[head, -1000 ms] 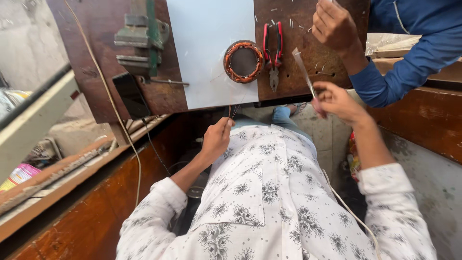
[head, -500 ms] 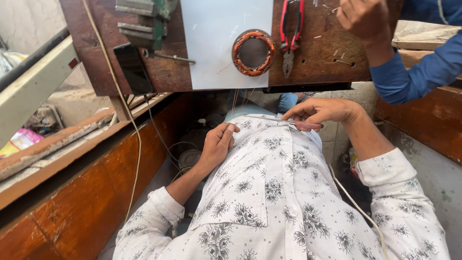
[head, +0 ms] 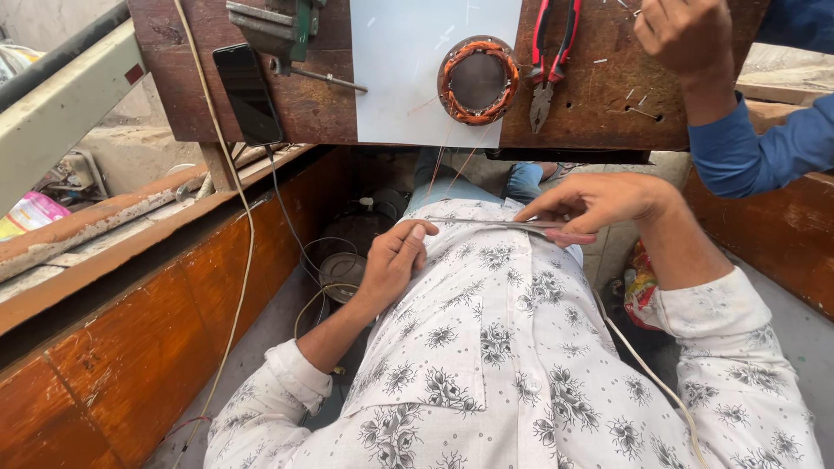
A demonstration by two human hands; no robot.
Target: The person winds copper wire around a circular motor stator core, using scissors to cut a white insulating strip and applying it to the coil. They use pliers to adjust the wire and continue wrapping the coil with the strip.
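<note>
A thin, flat metal strip lies level across my lap, over my white floral shirt. My right hand pinches its right end between thumb and fingers. My left hand is curled at its left end, fingertips on the tip. Just above my hands, on the wooden workbench, a round motor stator wound with copper wire sits on a white sheet. Thin copper wires hang from it toward my lap.
Red-handled pliers lie right of the stator. A black phone and a green vise are at the bench's left. Another person's hand in a blue sleeve rests on the bench at the top right. Orange wooden panels flank me, and cables trail on the left.
My right hand brought the strip down from upright near the bench edge to level over my lap. My left hand rose slightly to meet its end.
</note>
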